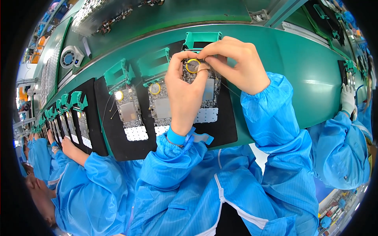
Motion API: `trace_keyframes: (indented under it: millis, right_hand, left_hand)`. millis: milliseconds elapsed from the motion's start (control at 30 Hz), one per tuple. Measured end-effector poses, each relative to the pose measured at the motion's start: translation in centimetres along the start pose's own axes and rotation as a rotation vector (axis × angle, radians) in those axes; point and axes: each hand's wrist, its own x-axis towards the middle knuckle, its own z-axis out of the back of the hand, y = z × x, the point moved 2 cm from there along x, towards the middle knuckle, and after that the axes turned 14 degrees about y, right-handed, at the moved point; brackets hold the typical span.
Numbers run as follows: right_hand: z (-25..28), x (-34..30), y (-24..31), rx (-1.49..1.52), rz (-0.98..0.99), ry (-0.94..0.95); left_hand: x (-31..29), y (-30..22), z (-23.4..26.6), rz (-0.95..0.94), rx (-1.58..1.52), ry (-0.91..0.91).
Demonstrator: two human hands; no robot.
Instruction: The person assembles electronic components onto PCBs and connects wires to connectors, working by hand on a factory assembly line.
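Observation:
A circuit board (208,88) with a green plastic frame (202,37) at its far end lies under both of my hands. My left hand (183,92) covers part of that board; its index finger and thumb, the thumb wrapped in a tan covering, close in near the board's yellow-rimmed round part (192,66). My right hand (241,63) pinches at the far edge of the board, beside the green frame, with its fingertips close to the left ones. Whatever is between the fingertips is too small to make out. A blue band (175,137) circles my left wrist.
Two similar boards (128,112) (161,106) lie to the left on the black mat (118,147). Further left, several more stand on another mat, with co-workers in blue smocks beside them. A small fan (71,57) sits far left. At right, a co-worker's gloved hand (348,98) touches another board.

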Motion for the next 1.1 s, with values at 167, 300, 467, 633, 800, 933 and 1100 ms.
trace_keyframes:
  millis: [167,300,467,633,800,933,1100]
  right_hand:
    - [-0.27,0.15,-0.16,0.079,-0.036,-0.024]
    - [-0.24,0.22,-0.03,0.116,-0.172,-0.016]
    - [-0.22,0.18,-0.22,0.108,-0.22,-0.011]
    - [-0.26,0.25,-0.15,0.148,-0.239,0.0]
    - [-0.2,0.29,-0.09,0.124,-0.21,0.002]
    - [0.2,0.38,0.2,0.063,-0.177,0.042]
    - [0.4,0.33,0.06,0.056,-0.104,0.051]
  left_hand:
    - [0.14,0.12,0.14,-0.025,0.026,-0.027]
    - [0.16,0.01,0.03,-0.033,0.002,-0.021]
    - [0.03,0.18,0.14,-0.018,0.044,0.006]
    - [-0.06,0.17,0.17,-0.034,0.053,-0.002]
    - [-0.07,0.08,0.21,-0.029,0.057,0.0]
    - [-0.08,0.2,0.27,-0.008,0.028,0.001]
    - [0.05,-0.24,-0.06,-0.029,0.017,-0.02]
